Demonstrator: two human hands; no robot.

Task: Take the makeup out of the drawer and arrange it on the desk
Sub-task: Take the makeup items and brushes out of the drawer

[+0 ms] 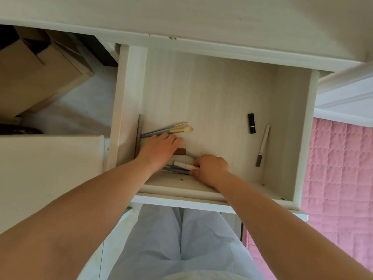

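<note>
The white drawer (222,87) stands pulled out under the desk top (181,15). Both my hands are inside it at the front left. My left hand (159,149) lies flat with straight fingers over grey-handled makeup brushes (173,129). My right hand (212,168) curls its fingers round the ends of a bundle of grey brushes and a white tube (182,165). A brown-tipped brush (181,151) lies between the hands. A black lipstick (251,123) and a white pencil with a grey end (263,145) lie apart at the drawer's right.
A cardboard box (40,73) sits on the floor left of the drawer. A white surface (50,168) is at the near left. A pink quilted cover (339,168) lies at the right. My legs in light trousers (181,239) are below the drawer front.
</note>
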